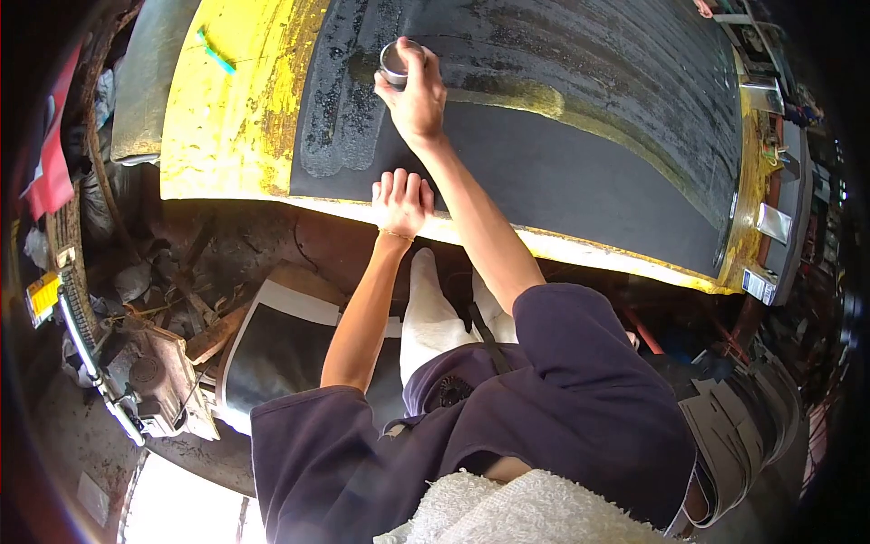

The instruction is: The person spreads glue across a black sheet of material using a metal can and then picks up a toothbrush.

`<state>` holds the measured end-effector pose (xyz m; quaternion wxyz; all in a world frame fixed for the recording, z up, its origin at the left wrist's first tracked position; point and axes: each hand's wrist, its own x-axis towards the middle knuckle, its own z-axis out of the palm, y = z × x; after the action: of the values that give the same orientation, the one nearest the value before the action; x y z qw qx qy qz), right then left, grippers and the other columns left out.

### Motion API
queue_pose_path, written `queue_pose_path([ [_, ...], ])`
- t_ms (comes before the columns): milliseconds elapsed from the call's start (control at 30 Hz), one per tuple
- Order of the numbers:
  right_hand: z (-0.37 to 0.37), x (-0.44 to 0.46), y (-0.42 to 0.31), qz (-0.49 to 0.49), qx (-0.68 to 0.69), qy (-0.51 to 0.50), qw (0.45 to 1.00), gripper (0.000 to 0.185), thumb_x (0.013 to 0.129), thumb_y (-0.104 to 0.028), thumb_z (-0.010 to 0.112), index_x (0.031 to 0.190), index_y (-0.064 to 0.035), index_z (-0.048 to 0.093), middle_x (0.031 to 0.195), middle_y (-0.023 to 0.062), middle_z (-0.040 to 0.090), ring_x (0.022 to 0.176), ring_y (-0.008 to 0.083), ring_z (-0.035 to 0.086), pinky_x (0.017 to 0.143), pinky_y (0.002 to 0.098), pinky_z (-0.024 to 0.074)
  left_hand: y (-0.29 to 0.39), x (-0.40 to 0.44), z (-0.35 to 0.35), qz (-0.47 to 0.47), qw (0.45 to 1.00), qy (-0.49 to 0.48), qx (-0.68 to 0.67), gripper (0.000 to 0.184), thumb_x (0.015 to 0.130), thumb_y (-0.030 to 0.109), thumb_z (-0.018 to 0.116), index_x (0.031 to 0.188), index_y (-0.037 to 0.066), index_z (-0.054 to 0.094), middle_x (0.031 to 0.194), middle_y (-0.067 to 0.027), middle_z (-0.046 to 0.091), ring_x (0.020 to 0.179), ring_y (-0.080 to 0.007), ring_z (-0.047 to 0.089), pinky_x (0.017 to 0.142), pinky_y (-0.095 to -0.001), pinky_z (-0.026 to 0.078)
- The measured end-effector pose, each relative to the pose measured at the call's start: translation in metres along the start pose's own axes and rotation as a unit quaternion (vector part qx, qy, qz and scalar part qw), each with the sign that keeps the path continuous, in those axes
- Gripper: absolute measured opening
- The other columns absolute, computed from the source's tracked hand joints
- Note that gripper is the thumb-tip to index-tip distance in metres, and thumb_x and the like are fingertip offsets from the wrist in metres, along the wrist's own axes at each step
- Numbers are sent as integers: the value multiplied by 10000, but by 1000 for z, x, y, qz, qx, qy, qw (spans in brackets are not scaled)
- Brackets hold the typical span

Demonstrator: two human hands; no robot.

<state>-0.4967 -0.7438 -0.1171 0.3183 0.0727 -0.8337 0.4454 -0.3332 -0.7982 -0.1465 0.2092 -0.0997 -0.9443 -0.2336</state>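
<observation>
My right hand (420, 98) is closed around a small round metal-rimmed container (395, 65), held over the wet, streaked part of a black sheet (562, 163). The sheet lies on a yellow-edged table (227, 136). Near the table's front edge, my left hand (401, 201) rests on the sheet with its fingers curled together; whether anything is under them is hidden. A yellowish wet band (517, 95) curves across the sheet to the right of my right hand.
A green strip (216, 54) lies on the yellow surface at the left. Small tins (773, 223) stand along the right edge. Below the table are a dark sheet (276, 354), wood scraps (217, 335) and stacked grey pieces (725, 435).
</observation>
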Motion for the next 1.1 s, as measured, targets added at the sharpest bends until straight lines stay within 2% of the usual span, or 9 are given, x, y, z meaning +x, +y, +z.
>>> queue_pose_path([
  [200,-53,5,23,-87,31,-45,995,689,661,-78,876,1285,-115,587,1162,147,625,988,330,671,832,434,569,-1,1,0,9,1000,-4,8,189,809,148,649,703,123,494,740,-67,478,693,-275,499,613,-414,372],
  [400,-159,13,88,14,-50,-46,998,575,730,-90,848,1235,-64,574,1220,148,610,1012,306,679,873,388,588,-1,0,1,13,1000,-1,13,166,812,150,651,725,117,513,750,-70,488,714,-276,509,631,-416,386],
  [533,-226,16,121,19,-130,-9,991,546,745,-109,835,1222,-53,575,1250,161,613,1059,314,667,896,383,573,0,-1,1,9,1000,-8,21,166,815,152,648,724,119,513,749,-71,488,722,-286,509,640,-424,389],
  [733,-325,2,169,73,-185,39,979,648,726,-94,844,1297,-13,551,1135,156,645,994,306,658,882,391,550,39,13,5,-80,995,-56,0,211,843,149,681,706,126,522,758,-46,552,756,-284,531,685,-437,391],
  [800,-352,0,183,85,-198,36,976,654,737,-97,851,1304,22,549,1105,141,641,1011,260,637,923,365,518,85,16,19,-84,994,-67,-27,152,828,152,691,762,124,557,850,-52,579,837,-288,548,735,-448,403],
  [867,-374,-2,195,106,-201,38,973,655,735,-95,849,1308,7,548,1100,135,642,1010,262,636,921,366,520,149,18,34,-58,993,-72,-79,190,817,198,700,976,117,633,1098,-122,597,1082,-345,545,909,-538,409],
  [933,-398,-2,209,107,-229,38,967,663,731,-95,851,1312,-7,544,1084,131,643,999,265,639,918,371,524,204,10,61,-74,986,-125,-83,452,830,247,698,1253,137,582,1373,-188,475,1345,-420,387,1062,-667,290],
  [967,-409,-4,218,95,-216,46,971,657,718,-118,849,1297,-24,553,1124,141,650,1001,302,659,888,390,553,222,3,73,-96,975,-187,-65,599,856,349,661,1406,178,497,1504,-229,363,1456,-460,230,1099,-742,156],
  [1100,-455,-7,244,107,-196,41,974,643,726,-127,845,1302,-73,564,1134,151,638,1006,317,673,885,408,566,234,-12,94,-50,978,-183,86,641,894,499,547,1473,237,468,1596,-233,261,1485,-497,139,1087,-768,132],
])
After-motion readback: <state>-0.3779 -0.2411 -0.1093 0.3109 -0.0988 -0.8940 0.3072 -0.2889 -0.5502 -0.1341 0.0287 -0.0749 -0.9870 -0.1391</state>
